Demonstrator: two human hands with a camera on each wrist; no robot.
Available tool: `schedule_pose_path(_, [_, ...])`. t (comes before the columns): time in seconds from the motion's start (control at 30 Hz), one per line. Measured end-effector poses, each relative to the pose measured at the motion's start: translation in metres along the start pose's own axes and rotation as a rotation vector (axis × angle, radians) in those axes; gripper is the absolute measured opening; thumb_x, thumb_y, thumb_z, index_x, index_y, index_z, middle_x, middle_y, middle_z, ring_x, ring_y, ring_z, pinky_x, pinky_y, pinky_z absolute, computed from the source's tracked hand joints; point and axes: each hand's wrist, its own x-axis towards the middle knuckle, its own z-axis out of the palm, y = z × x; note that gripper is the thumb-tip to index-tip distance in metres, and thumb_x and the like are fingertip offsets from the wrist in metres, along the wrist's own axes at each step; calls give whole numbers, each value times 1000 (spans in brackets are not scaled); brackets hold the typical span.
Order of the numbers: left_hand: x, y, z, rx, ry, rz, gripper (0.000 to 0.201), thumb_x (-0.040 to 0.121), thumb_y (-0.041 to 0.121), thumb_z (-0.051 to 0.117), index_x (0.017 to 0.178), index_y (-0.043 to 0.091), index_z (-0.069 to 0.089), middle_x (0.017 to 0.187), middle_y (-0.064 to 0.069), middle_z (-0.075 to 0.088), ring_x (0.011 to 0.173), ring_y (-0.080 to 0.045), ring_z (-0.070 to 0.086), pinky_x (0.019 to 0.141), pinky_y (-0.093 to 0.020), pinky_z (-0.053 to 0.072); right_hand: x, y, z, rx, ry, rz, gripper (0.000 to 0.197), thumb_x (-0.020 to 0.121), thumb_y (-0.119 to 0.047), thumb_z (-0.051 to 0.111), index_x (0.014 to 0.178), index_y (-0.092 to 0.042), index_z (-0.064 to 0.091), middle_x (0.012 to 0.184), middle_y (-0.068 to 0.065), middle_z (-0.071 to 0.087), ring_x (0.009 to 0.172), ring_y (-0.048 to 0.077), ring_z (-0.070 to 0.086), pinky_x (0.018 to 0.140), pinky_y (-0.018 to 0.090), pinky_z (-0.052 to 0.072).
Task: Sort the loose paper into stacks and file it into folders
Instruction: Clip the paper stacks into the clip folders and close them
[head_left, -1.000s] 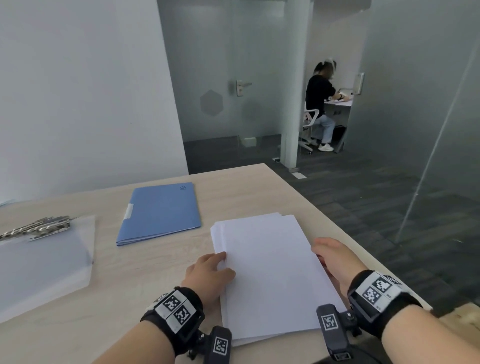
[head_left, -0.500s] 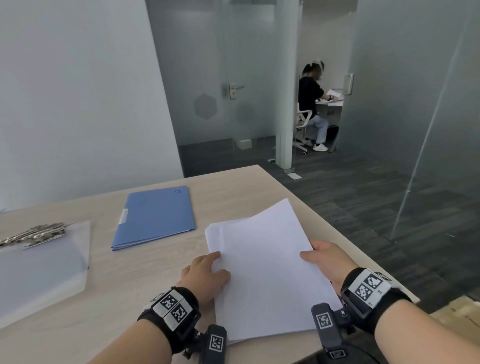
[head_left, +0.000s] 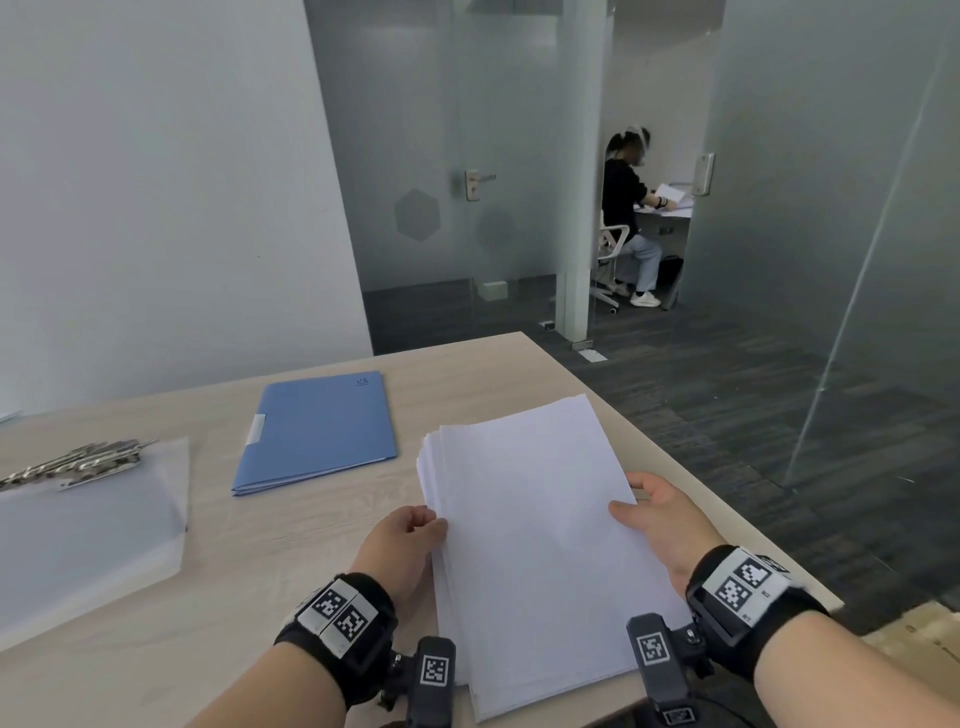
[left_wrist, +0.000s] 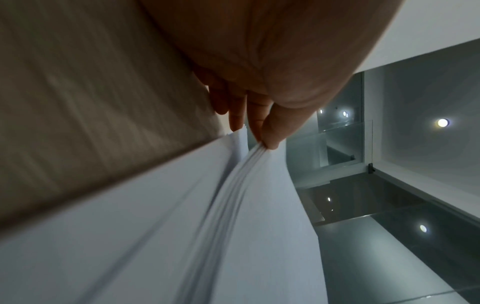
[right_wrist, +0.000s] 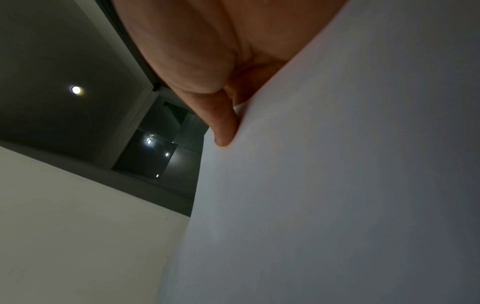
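both hands grasp the paper stack (head_left: 535, 525) at the worktop's (head_left: 291, 561) right edge: left hand (head_left: 402, 548) pinching its left side, right hand (head_left: 662, 525) gripping the right side, lifted. the blue folder (head_left: 319, 428) lies closed beyond.

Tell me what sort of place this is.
Most likely an office. Frosted glass partitions divide the rooms, a blue folder and a stack of white paper lie on a wooden desk, and a seated person works at another desk.
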Motion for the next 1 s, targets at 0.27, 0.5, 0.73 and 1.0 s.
schedule_pose_path(0.27, [-4,4,-2,-151,-125,-20,23,96,14,60,90,12,82,115,28,70,105,-11,69,94,-30,52,0,0,0,4,-32,-24,26,94,6,59,111,-14,62,88,13,78,74,33,73,70,41,58])
schedule_pose_path(0.5, [4,-2,-9,-109,-140,25,40,58,45,68,71,7,75,135,22,60,114,-17,66,107,-47,47,3,5,0,-2,-19,-33,28,92,8,60,113,-10,64,100,12,77,87,34,73,81,46,58])
schedule_pose_path(0.73, [-1,3,-2,-155,-109,-5,27,95,19,66,79,-2,70,105,11,77,94,-21,75,98,-45,54,7,10,-1,-51,31,-49,27,90,7,63,109,-12,68,102,11,77,93,34,74,89,52,58])
schedule_pose_path(1.0, [2,-1,-5,-174,-106,-53,25,97,28,61,89,13,80,97,-7,79,99,-31,73,103,-51,50,4,7,-1,-74,79,-28,21,90,11,58,99,-6,64,96,16,74,81,33,70,77,44,57])
